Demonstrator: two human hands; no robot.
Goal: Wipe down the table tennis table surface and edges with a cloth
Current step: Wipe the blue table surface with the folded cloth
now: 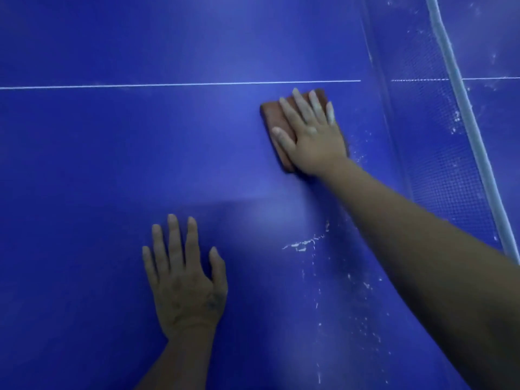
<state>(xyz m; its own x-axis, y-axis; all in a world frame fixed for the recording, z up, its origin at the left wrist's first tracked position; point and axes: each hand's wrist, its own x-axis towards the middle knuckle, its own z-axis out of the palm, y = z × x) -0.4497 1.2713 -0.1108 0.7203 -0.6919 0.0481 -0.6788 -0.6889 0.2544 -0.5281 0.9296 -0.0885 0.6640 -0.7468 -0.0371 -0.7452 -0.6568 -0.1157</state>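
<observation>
The blue table tennis table (112,164) fills the view. A folded reddish-brown cloth (271,114) lies flat on it, just below the white centre line (168,85) and close to the net. My right hand (309,133) presses flat on the cloth with straight, spread fingers, covering most of it. My left hand (183,277) rests flat on the bare table surface lower down, fingers straight and spread, holding nothing. White specks and smears (304,244) lie on the surface between my left hand and my right forearm.
The net (441,164) with its white top band (467,114) runs diagonally down the right side. Beyond it lies the table's other half (501,46), also dotted with white specks. More white flecks (363,319) are scattered on the near surface under my right arm.
</observation>
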